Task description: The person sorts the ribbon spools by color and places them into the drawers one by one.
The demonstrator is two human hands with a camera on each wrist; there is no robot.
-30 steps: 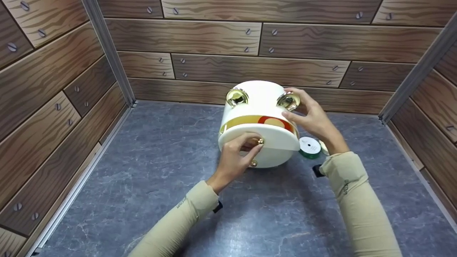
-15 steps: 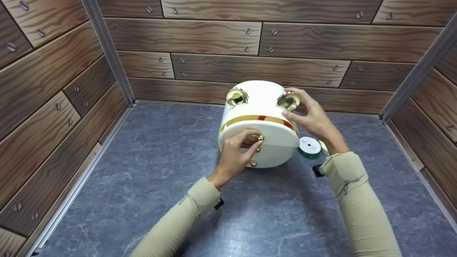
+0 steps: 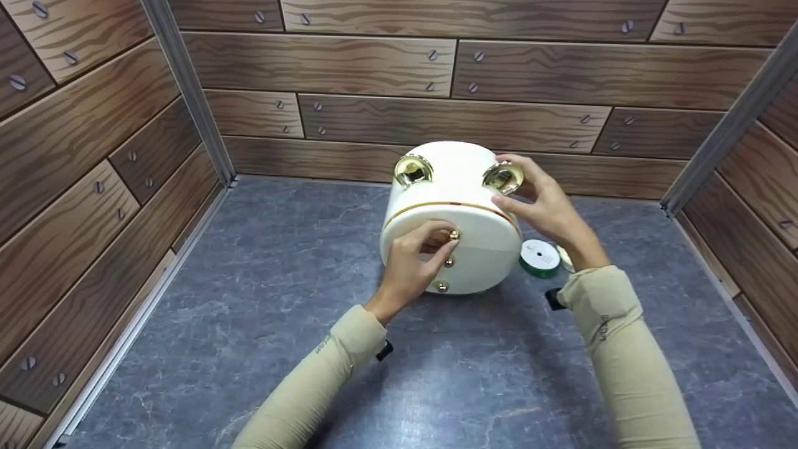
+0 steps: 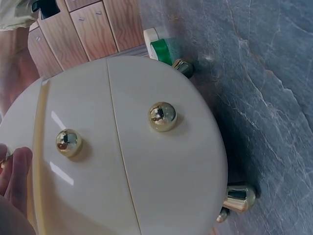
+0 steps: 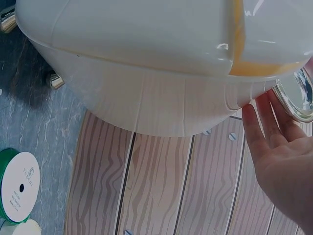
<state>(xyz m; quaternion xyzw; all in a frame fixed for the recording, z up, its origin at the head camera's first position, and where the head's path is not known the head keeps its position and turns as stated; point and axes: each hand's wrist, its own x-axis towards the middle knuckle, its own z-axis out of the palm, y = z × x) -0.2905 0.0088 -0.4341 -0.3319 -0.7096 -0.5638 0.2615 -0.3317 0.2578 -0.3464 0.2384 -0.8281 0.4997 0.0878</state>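
A white rounded box (image 3: 480, 249) with gold trim lies in front of me, its front panel nearly flush with the body. My left hand (image 3: 413, 259) pinches the uppermost gold knob (image 3: 454, 235) of that panel. Lower down the front are a middle gold knob (image 4: 69, 142) and a bottom gold knob (image 4: 162, 116). Two shiny gold ring-shaped fittings stand on top, a left ring (image 3: 413, 171) and a right ring (image 3: 503, 178). My right hand (image 3: 545, 202) steadies the box beside the right ring, its straight fingers (image 5: 266, 117) touching the box's side.
A spool of green ribbon (image 3: 540, 257) with a white label stands close to the box's right side, a pale roll (image 3: 566, 259) partly hidden behind it. Short gold feet (image 4: 239, 197) stick out from the box. Wood-patterned walls (image 3: 399, 115) enclose the grey marbled surface (image 3: 274, 249).
The front panel has swung up against the body, narrowing the gap that showed a yellow and red inside to a thin line. My left hand rose slightly with the knob; the right hand stayed.
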